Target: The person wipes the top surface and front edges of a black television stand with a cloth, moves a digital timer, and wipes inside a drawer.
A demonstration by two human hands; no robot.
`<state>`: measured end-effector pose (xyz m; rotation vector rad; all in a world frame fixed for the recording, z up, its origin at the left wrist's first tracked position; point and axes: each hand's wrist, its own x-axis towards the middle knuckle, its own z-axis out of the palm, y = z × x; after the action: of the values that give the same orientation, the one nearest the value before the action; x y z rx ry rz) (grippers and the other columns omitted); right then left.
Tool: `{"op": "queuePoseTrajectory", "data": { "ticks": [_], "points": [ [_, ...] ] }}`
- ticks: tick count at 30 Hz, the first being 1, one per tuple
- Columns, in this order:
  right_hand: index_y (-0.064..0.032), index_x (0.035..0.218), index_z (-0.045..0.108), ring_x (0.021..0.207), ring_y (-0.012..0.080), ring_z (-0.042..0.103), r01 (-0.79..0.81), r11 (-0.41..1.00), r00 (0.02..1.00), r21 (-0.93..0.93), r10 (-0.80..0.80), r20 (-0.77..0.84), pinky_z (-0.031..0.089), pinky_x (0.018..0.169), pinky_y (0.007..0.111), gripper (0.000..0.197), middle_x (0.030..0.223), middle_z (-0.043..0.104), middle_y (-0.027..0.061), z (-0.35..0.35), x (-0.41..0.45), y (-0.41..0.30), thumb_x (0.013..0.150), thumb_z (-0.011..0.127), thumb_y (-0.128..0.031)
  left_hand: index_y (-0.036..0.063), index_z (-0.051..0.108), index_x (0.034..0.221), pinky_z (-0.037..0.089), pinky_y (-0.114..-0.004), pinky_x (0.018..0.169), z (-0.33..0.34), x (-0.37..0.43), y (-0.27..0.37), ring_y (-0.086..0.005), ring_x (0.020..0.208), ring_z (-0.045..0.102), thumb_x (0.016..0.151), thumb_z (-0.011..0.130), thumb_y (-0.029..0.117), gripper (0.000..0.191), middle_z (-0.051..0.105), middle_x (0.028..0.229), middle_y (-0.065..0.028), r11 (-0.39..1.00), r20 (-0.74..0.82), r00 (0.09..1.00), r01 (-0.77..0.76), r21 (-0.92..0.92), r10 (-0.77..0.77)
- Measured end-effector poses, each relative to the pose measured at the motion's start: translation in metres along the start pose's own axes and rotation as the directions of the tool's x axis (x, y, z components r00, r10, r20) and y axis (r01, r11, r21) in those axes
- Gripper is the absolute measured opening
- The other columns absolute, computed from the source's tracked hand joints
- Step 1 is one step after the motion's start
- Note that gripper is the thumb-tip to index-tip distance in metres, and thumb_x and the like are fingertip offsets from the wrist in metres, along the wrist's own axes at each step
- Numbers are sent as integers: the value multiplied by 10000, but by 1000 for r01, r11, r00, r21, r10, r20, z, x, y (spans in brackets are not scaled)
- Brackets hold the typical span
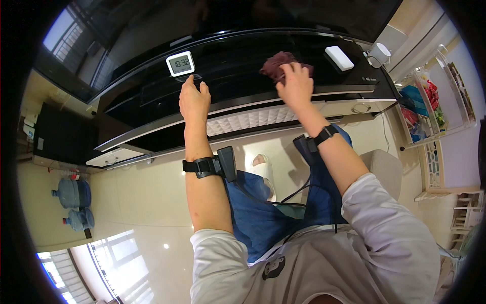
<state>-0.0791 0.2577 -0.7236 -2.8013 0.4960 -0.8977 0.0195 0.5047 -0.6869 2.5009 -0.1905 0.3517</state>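
Observation:
My right hand presses on a crumpled maroon cloth lying on the glossy black top of a long TV cabinet. My left hand is over the cabinet top near its front edge, its fingertips just below a white digital clock. Whether those fingertips touch the clock or the surface I cannot tell; nothing shows in that hand. A white rectangular box lies to the right of the cloth. Part of the cloth is hidden under my right fingers.
A large dark TV screen stands behind the cabinet top. At the right are a white mug and a clear-sided cart with packages. Below are white cabinet drawers, a stool and, far left, large water bottles.

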Motion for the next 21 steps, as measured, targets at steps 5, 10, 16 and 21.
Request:
{"op": "queuePoseTrajectory", "data": {
  "ticks": [5,10,16,21],
  "points": [
    [-202,1162,644,1042,292,557,209,970,975,127,-217,51,486,762,437,497,1188,576,49,24,-3,-80,680,767,-199,26,572,1352,482,-433,1009,6,3,4,-364,1208,594,941,611,292,491,624,1305,-195,999,-14,999,-34,-16,34],
    [-202,1122,672,1011,271,551,377,883,920,280,-392,-3,454,770,414,452,1096,587,21,37,-6,-120,684,780,-191,18,616,1297,483,-442,999,13,5,9,-377,1186,606,940,604,295,452,633,1287,-197,995,-51,998,-47,-84,43],
    [-203,1157,666,1060,276,557,291,927,950,236,-309,42,483,823,416,473,1114,599,32,17,0,-60,693,758,-206,29,618,1298,488,-427,997,20,2,18,-363,1190,606,940,623,273,434,634,1285,-189,989,-49,991,-128,-78,124],
    [-197,1159,643,1086,311,552,79,996,997,42,-80,19,508,793,468,470,1116,580,66,-5,3,29,709,777,-216,41,616,1305,488,-417,1011,30,-1,40,-332,1205,600,949,624,280,430,629,1306,-153,986,53,987,-149,-74,153]
  ]
}}
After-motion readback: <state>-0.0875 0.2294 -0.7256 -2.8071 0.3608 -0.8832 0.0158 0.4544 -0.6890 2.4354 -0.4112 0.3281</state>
